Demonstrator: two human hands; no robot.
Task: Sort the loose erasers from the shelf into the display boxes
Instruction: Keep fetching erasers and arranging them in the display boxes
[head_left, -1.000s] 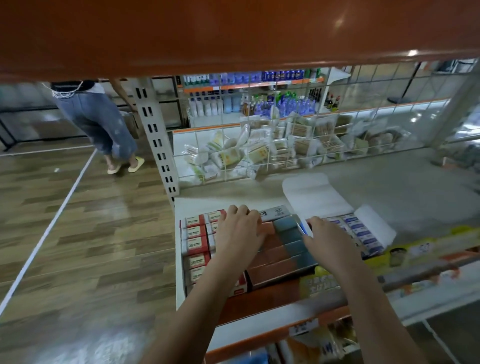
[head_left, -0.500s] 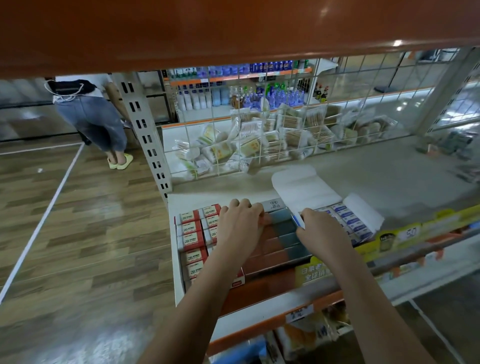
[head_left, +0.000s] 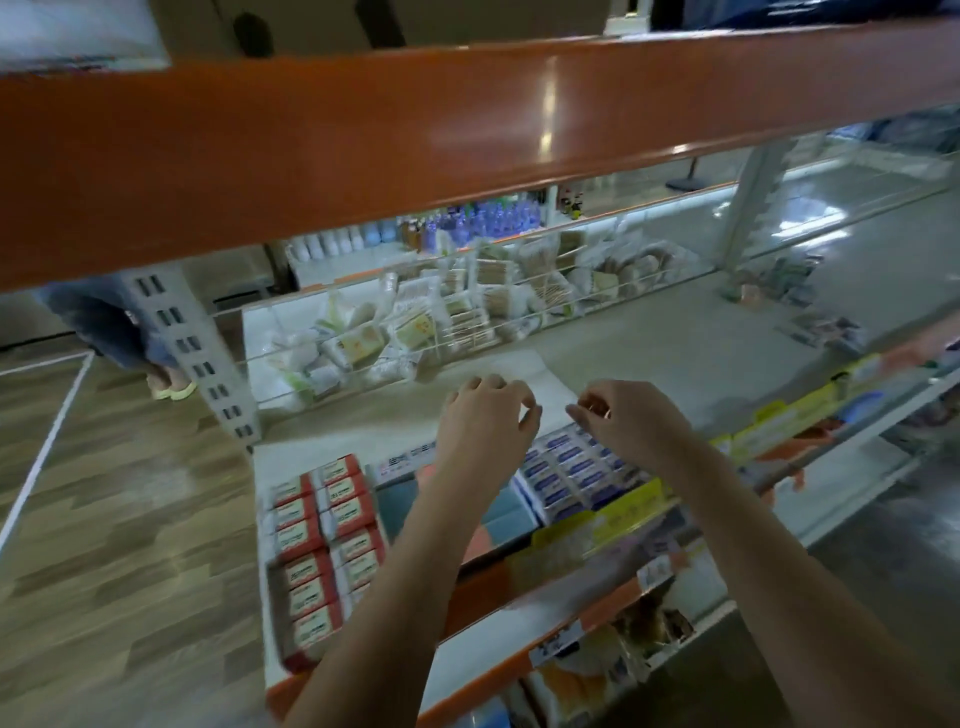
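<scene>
A display box of red-and-white erasers (head_left: 324, 540) sits at the shelf's left end. Beside it lies a box with orange and teal erasers (head_left: 498, 514), partly hidden by my left forearm. A third box holds blue-and-white erasers (head_left: 574, 470), its white lid flap (head_left: 524, 376) standing up behind. My left hand (head_left: 485, 421) hovers above the middle box, fingers curled and slightly apart, holding nothing I can see. My right hand (head_left: 626, 415) hovers over the blue box, fingers pinched together; whether it holds anything is unclear.
The orange upper shelf edge (head_left: 467, 130) hangs low across the top. A wire divider (head_left: 415, 332) backs the shelf, with packaged goods behind it. More loose items (head_left: 815, 327) lie far right. A person (head_left: 119, 322) stands in the aisle at left.
Both hands have lifted off the boxes and now hover above them. The view has tilted, showing more of the upper shelf.
</scene>
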